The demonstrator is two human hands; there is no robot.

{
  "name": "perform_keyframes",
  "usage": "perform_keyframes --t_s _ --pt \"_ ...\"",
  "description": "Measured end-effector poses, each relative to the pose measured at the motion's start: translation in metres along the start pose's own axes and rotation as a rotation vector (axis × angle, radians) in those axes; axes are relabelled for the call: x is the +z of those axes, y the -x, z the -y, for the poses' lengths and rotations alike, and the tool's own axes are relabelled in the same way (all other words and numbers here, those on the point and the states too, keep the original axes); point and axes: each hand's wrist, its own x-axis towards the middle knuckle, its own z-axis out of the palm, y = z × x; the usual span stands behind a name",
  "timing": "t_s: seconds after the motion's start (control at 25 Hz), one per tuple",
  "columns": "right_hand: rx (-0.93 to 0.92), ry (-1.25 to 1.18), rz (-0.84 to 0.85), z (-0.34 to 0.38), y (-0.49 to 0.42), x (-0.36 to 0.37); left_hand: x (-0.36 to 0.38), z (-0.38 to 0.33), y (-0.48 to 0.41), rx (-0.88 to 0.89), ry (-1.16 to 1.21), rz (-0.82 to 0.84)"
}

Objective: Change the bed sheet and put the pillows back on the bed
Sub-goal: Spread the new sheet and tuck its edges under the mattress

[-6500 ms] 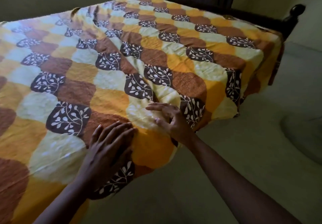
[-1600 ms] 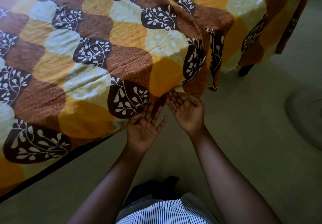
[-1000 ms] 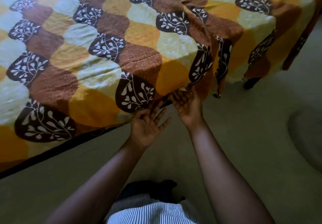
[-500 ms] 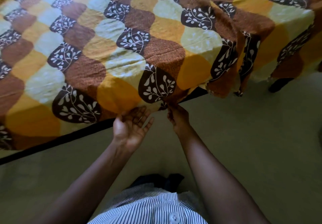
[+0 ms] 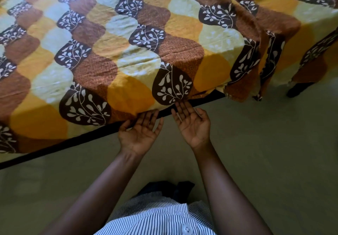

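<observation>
A bed sheet patterned in orange, brown, cream and dark leaf shapes covers the bed and fills the upper half of the head view. Its near edge runs along the dark bed frame. My left hand is palm up with straight fingers, its fingertips at the sheet's lower edge. My right hand is beside it, also palm up with straight fingers touching the sheet's edge under a dark leaf patch. At the right corner the sheet hangs down in loose folds. No pillows are in view.
Pale floor spreads below and to the right of the bed. A dark bed leg stands under the hanging corner. My striped shirt shows at the bottom.
Both hands have shifted left along the bed's near edge. My right hand, which pinched the sheet's edge half a second ago, now lies open palm up; the near edge looks tucked along the frame.
</observation>
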Motion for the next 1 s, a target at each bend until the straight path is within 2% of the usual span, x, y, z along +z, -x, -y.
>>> perform_keyframes --t_s 0.2,0.28,0.36,0.44,0.6,0.72,1.0 --pt "-0.048 0.024 -0.049 0.002 -0.016 0.033 -0.006 0.000 0.003 -0.009 -0.032 0.062" --pt "-0.047 0.090 -0.112 0.005 -0.017 0.039 -0.006 -0.001 0.003 -0.018 -0.153 0.010" --pt "-0.061 0.193 -0.215 0.005 -0.011 0.042 -0.010 -0.006 0.006 -0.025 -0.243 -0.127" --pt "-0.060 0.220 -0.283 -0.003 0.002 0.040 -0.021 -0.014 0.011 0.020 -0.144 -0.194" --pt "0.070 0.228 -0.294 -0.037 0.020 0.037 -0.024 -0.022 0.016 0.121 0.092 -0.092" --pt "0.071 0.203 -0.281 -0.042 0.020 0.046 -0.021 -0.023 0.011 0.141 0.209 -0.061" --pt "0.076 0.224 -0.245 -0.039 0.018 0.051 -0.008 -0.027 -0.001 0.160 0.289 -0.009"
